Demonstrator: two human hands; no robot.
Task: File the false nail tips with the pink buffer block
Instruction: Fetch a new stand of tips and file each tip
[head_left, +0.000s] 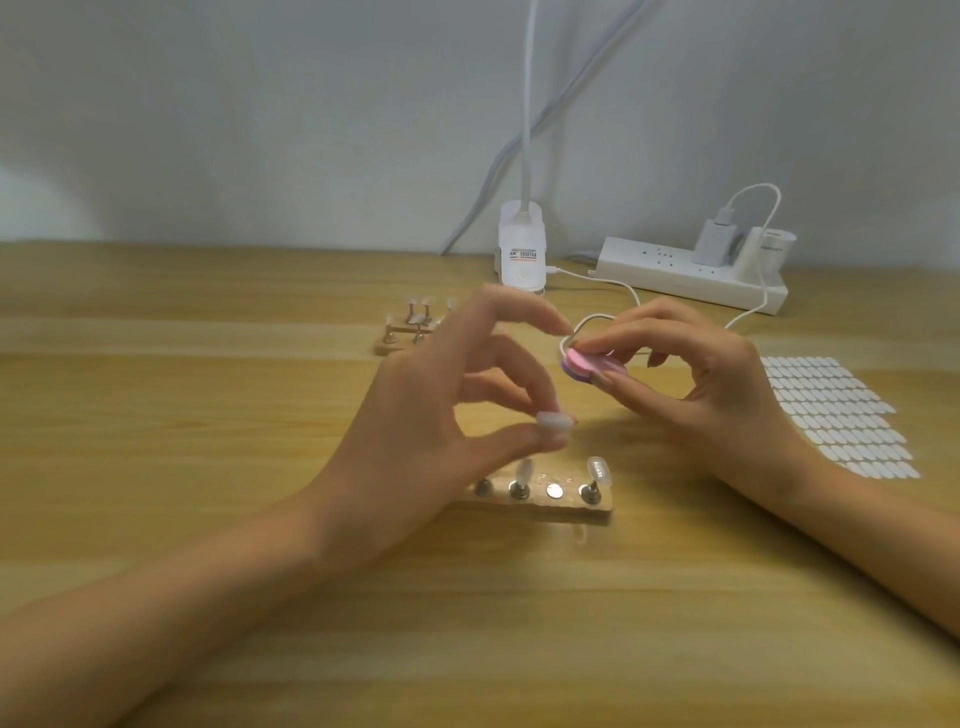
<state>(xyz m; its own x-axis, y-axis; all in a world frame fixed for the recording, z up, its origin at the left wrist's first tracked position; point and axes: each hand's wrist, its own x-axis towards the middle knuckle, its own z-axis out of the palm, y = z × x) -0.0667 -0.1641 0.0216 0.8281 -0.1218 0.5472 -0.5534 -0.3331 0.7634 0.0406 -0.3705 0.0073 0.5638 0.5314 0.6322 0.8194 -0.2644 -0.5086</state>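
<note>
My left hand (447, 415) pinches a pale false nail tip (554, 421) between thumb and middle finger, above a wooden stand (540, 506). That stand carries metal pegs; two of them hold nail tips (597, 470). My right hand (691, 384) grips the pink buffer block (592, 366), a small pink piece with a purple underside, between thumb and fingers. The buffer sits a little up and right of the held tip, not touching it.
A second wooden stand with several nail tips (415, 325) lies behind my left hand. A sheet of white adhesive tabs (831, 410) lies at the right. A white clip lamp base (522, 249), a power strip (691, 273) and a white cable (618, 286) sit at the back.
</note>
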